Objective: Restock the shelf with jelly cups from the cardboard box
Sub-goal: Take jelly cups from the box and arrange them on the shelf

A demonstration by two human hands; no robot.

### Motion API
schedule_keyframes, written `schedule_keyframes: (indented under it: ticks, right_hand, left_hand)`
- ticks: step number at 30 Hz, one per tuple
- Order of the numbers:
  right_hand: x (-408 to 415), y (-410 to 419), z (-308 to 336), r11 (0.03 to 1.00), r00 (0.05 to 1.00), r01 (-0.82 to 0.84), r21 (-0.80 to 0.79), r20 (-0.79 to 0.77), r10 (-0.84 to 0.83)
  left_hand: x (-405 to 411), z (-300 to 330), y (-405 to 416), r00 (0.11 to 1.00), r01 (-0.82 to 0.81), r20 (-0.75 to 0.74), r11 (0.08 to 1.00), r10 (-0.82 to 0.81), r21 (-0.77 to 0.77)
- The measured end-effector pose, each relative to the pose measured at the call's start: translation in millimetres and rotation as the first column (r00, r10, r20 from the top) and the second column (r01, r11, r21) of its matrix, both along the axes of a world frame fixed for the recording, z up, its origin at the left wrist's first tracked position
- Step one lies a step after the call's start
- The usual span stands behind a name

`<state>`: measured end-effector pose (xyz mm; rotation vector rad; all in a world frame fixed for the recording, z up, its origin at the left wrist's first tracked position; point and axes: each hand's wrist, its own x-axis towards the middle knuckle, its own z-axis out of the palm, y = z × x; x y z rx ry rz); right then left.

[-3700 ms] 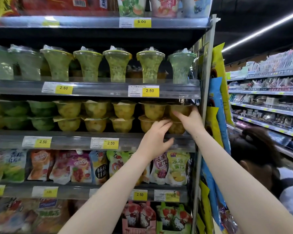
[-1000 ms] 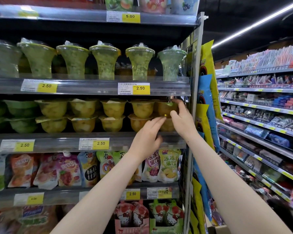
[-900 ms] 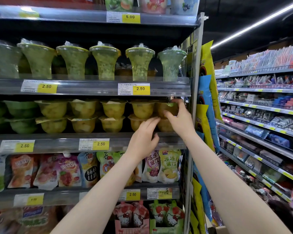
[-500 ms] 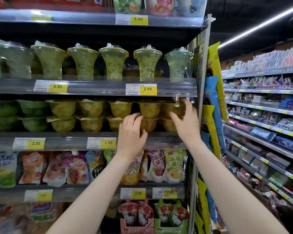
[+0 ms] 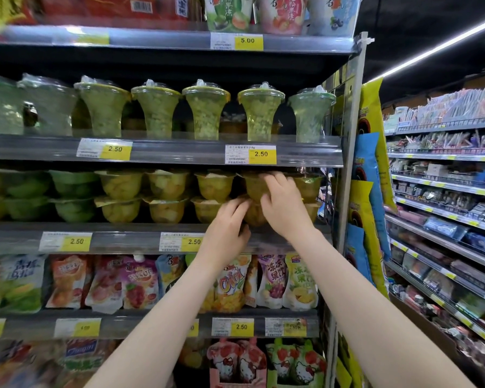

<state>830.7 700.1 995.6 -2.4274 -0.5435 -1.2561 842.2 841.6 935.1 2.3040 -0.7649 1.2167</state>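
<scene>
Yellow jelly cups [image 5: 167, 186] stand two high along the middle shelf [image 5: 118, 239], with green ones [image 5: 73, 184] to their left. Both my hands are at the stack second from the right. My right hand [image 5: 284, 210] lies over the front of the upper cup [image 5: 254, 187], its fingers curled across the rim. My left hand [image 5: 226, 229] reaches up from below, its fairly straight fingers touching the lower cup [image 5: 254, 215] and the thumb under it. The cardboard box is out of view.
Tall green jelly cups [image 5: 206, 113] line the shelf above. Drink pouches [image 5: 135, 284] hang on the shelf below. Snack bags [image 5: 368, 191] hang on the shelf's right end post. Another aisle of shelves [image 5: 445, 191] runs along the right.
My left hand has moved right, from a stack further left to the stack second from the right. My right hand has shifted left from the end stack onto that stack's upper cup.
</scene>
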Motion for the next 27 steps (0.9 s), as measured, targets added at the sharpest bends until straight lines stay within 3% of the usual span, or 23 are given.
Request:
schedule_keyframes:
  ticks: [5,12,16,18,24,27]
  right_hand:
    - [0,-8,4,0.986,0.985,-0.085,0.143,-0.135,0.104]
    - [3,7,8,0.946,0.983,-0.037,0.322,-0.16,0.093]
    - [5,17,3,0.938,0.981,-0.032,0.346,-0.167,0.095]
    - [8,22,1,0.936,0.984,0.011,0.351,-0.17,0.053]
    - [12,20,-2,0.922,0.987,-0.008,0.388,-0.147,0.07]
    - [1,19,-9,0.947,0.994,-0.018,0.321,-0.098,0.053]
  left_hand:
    - [2,-2,1,0.999,0.001,0.042,1.0,0.001,-0.026]
    - [-3,-4,8,0.998,0.06,0.026,0.997,-0.059,-0.054]
    - [-4,-3,28,0.974,-0.105,0.189,0.99,0.122,-0.096]
    - [-1,-3,37,0.958,-0.195,0.183,0.97,0.22,-0.142]
    - [0,-4,42,0.979,-0.137,0.138,0.985,0.15,-0.103]
    - [-8,-2,49,0.978,-0.122,0.152,0.984,0.141,-0.13]
